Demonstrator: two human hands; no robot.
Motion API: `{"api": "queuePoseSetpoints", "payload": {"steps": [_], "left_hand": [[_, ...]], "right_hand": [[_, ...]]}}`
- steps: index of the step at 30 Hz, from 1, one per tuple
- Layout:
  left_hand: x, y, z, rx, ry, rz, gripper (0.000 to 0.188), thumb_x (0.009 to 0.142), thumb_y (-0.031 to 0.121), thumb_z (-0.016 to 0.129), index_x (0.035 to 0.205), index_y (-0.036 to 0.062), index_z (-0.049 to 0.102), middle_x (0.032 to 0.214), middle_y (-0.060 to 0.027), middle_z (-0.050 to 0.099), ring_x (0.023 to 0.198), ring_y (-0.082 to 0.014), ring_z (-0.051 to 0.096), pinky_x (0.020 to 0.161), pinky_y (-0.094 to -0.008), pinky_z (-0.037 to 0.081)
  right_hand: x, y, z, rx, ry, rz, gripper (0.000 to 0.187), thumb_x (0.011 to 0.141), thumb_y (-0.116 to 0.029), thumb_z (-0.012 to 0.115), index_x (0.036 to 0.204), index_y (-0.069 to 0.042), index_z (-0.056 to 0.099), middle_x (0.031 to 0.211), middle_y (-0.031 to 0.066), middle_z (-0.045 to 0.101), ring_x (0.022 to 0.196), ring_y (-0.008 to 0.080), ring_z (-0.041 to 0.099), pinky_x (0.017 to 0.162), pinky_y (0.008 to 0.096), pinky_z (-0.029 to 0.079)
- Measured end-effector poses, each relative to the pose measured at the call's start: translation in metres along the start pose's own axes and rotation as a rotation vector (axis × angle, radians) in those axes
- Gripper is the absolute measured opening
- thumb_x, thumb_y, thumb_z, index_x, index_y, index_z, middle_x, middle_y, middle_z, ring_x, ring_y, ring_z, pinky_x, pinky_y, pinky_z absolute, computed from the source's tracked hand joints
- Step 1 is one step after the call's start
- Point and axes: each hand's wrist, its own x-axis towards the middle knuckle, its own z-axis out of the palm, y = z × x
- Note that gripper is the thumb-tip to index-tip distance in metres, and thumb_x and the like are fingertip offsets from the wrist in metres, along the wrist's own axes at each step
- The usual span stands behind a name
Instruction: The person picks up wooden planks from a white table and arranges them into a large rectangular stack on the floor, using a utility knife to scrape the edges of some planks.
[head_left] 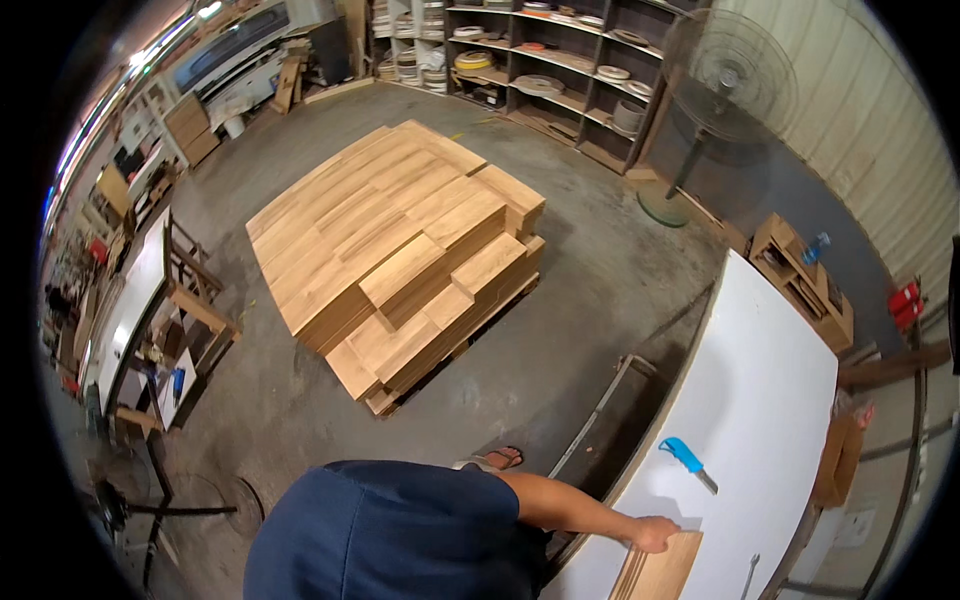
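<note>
My left arm, in a dark blue short sleeve, reaches right across the edge of a white-topped table (760, 350). At its end my left hand (655, 533) is closed over the near corner of a few stacked wooden boards (678, 565), partly cut off by the lower edge of the view. Beyond the hand lies a tool with a bright blue handle (682, 455) and a short metal blade. To the right of the boards rests a metal wrench (751, 575). My right hand is out of the picture.
A large stack of wooden boards (390, 210), stepped on one side, stands on the floor. A metal frame (605, 400) sits low beside the table. Behind are a pedestal fan (690, 165) and shelves of rolls (555, 60). At left stands a workbench (135, 290).
</note>
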Motion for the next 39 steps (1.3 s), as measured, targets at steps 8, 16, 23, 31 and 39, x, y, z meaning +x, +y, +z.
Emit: {"api": "queuePoseSetpoints", "payload": {"steps": [8,16,23,31,39], "left_hand": [[0.005,-0.001,0.0,-0.044,-0.014,-0.037,0.035,0.069,0.009,0.054,0.102,-0.0003,0.06,0.099,-0.0233,0.062,0.098,-0.038,0.058,0.084,-0.0429,0.047],[0.007,-0.014,0.004,-0.052,-0.024,-0.021,0.032,0.067,0.007,0.053,0.096,0.0017,0.065,0.092,-0.0241,0.064,0.09,-0.0387,0.061,0.078,-0.0433,0.049],[-0.001,0.001,-0.011,-0.251,-0.208,-0.104,0.032,0.069,0.009,0.056,0.1,0.0061,0.065,0.093,-0.019,0.066,0.086,-0.0318,0.064,0.075,-0.041,0.051],[0.009,-0.033,-0.004,0.201,-0.088,0.119,0.067,0.082,0.035,0.061,0.135,-0.0004,0.039,0.128,-0.0231,0.05,0.109,-0.0312,0.055,0.097,-0.0398,0.043],[0.009,-0.013,-0.02,-0.142,-0.163,-0.089,0.055,0.081,0.014,0.063,0.128,-0.0067,0.045,0.115,-0.0195,0.06,0.104,-0.0225,0.057,0.091,-0.0296,0.043]], "right_hand": [[-0.004,-0.034,0.053,0.063,-0.24,-0.041,0.031,0.088,-0.024,0.056,0.089,0.006,0.059,0.08,0.0171,0.059,0.073,0.0242,0.055,0.063,0.0369,0.047],[-0.01,-0.038,0.065,0.105,-0.313,-0.017,0.035,0.09,-0.028,0.055,0.098,0.006,0.058,0.088,0.0167,0.061,0.079,0.0249,0.057,0.067,0.0365,0.048],[-0.008,-0.016,0.027,0.229,-0.172,0.089,0.04,0.091,-0.031,0.054,0.106,0.006,0.057,0.095,0.0163,0.062,0.084,0.0255,0.059,0.07,0.0361,0.05],[0.021,0.071,0.008,0.477,-0.033,0.073,0.031,0.092,-0.02,0.049,0.102,0.007,0.06,0.098,0.0103,0.064,0.085,0.0191,0.058,0.071,0.0312,0.047],[-0.018,-0.008,0.019,0.695,0.03,0.222,0.031,0.088,-0.018,0.063,0.114,0.0,0.061,0.1,0.0052,0.065,0.089,0.0137,0.059,0.076,0.0264,0.047]]}}
